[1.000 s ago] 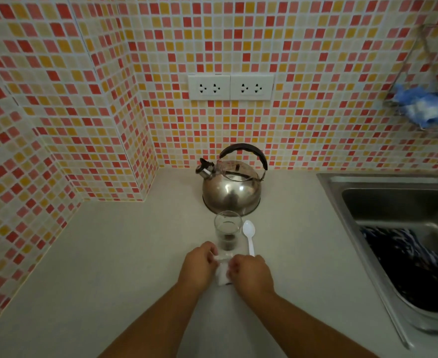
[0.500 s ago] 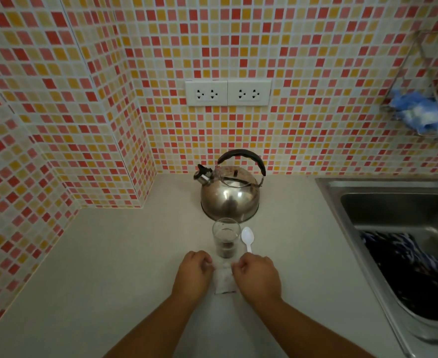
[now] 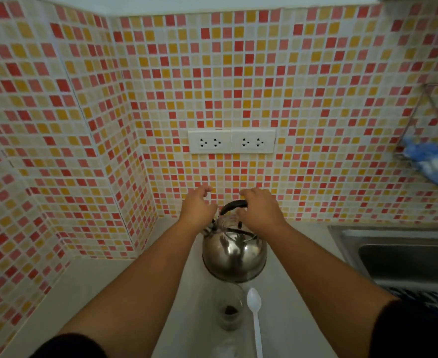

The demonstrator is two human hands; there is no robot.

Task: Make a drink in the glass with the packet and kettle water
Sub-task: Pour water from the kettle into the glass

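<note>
Both arms crowd my view: right hand [image 3: 260, 206] fingers curled on the kettle [image 3: 234, 250] handle, left hand [image 3: 197, 206] open beside it, glass [image 3: 228, 312] and spoon [image 3: 255, 313] nearer on the pale counter [image 3: 104, 293] below tiled wall [image 3: 161, 86].

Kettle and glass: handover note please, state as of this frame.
Right hand: on the kettle's black handle, grip not clearly closed.
Left hand: open, beside the handle above the spout side, holding nothing.
Kettle: upright on the counter, not lifted.
Glass: in front of the kettle, dark powder at the bottom, no water visible.
White spoon: flat on the counter, right of the glass.
Packet: blurred pale shape near the bottom edge, likely it.
Done: powder in. Left: pour, stir.
</note>
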